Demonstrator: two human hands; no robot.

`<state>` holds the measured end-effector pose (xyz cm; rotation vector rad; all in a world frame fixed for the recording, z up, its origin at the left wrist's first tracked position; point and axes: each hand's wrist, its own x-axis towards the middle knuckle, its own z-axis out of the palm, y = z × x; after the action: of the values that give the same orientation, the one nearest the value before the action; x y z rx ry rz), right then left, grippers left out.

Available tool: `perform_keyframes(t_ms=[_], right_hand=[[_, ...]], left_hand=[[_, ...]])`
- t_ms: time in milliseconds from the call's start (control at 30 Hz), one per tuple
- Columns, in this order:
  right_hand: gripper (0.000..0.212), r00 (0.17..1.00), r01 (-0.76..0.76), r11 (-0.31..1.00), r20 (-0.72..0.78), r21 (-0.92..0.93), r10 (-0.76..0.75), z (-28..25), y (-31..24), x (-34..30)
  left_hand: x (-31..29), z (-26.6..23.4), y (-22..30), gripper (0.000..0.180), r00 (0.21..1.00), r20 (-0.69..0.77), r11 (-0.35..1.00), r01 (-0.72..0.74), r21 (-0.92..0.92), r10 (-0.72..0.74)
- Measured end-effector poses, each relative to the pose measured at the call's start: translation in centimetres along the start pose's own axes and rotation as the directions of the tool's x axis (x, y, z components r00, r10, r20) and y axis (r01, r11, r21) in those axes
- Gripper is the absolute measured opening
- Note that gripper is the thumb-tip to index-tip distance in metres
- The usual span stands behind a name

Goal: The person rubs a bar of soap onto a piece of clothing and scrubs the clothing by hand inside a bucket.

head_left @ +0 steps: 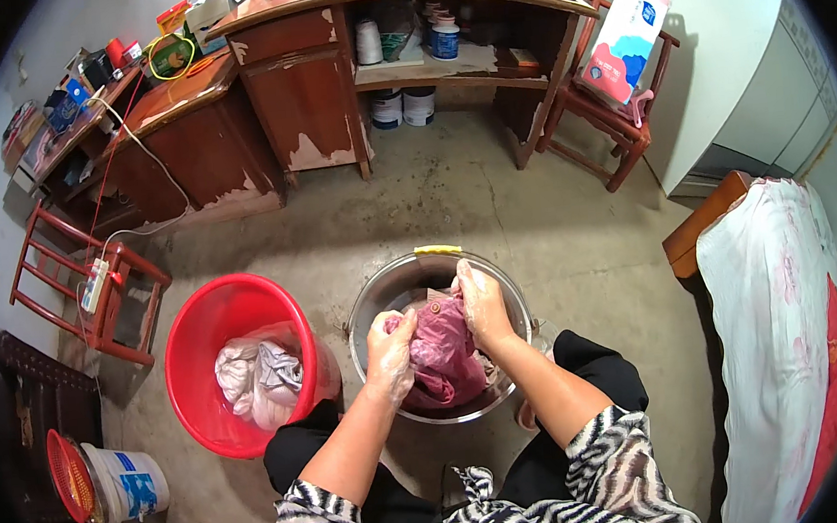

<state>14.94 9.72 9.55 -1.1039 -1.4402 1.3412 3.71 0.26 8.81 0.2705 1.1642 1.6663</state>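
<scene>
Between my knees on the floor stands a round metal basin [363,310] with a yellow grip on its far rim. Over it I hold a dark pink buttoned garment [442,353], wet-looking and bunched. My left hand [389,352] is closed on its left side, with whitish suds on the skin. My right hand [482,306] grips the garment's upper right part, also sudsy. Other brownish cloth shows in the basin below, mostly hidden by the garment and my hands.
A red bucket [182,354] with pale, wet clothes [259,377] stands left of the basin. Farther left are a small wooden chair [112,295] with a power strip and a white pail [131,481]. A desk [298,104] stands ahead, a covered bed [768,332] at right.
</scene>
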Motion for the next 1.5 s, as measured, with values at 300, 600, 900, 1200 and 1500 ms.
perform_keyframes(t_ms=[300, 600, 900, 1200, 1500], right_hand=[[0.017, 0.572, 0.808, 0.552, 0.501, -0.207, -0.65, 3.8, -2.3, -7.7], [0.016, 0.65, 0.754, 0.421, 0.488, -0.504, -0.582, 4.2, -1.2, -5.7], [0.037, 0.969, 0.179, 0.876, 0.234, -0.448, -0.078, 0.7, -1.2, -1.0], [0.05, 0.862, -0.271, 0.952, 0.403, -0.145, 0.307, -1.5, -1.1, 0.6], [0.025, 0.835, -0.155, 0.987, 0.539, 0.037, 0.111, -1.6, -3.3, -0.4]], left_hand=[[1.5, -3.7, -1.0, 0.034, 0.919, 0.355, 0.938, 0.261, -0.23, -0.169], [0.9, -2.9, -2.9, 0.031, 0.923, 0.376, 0.872, 0.25, -0.421, -0.083], [-1.4, 1.6, 0.9, 0.02, 0.977, 0.043, 0.968, 0.214, -0.135, -0.21], [-1.8, 0.9, 3.1, 0.022, 0.999, -0.027, 1.0, 0.02, -0.007, -0.02], [-1.6, 0.4, 3.0, 0.028, 0.967, 0.193, 0.946, -0.212, 0.247, 0.166]])
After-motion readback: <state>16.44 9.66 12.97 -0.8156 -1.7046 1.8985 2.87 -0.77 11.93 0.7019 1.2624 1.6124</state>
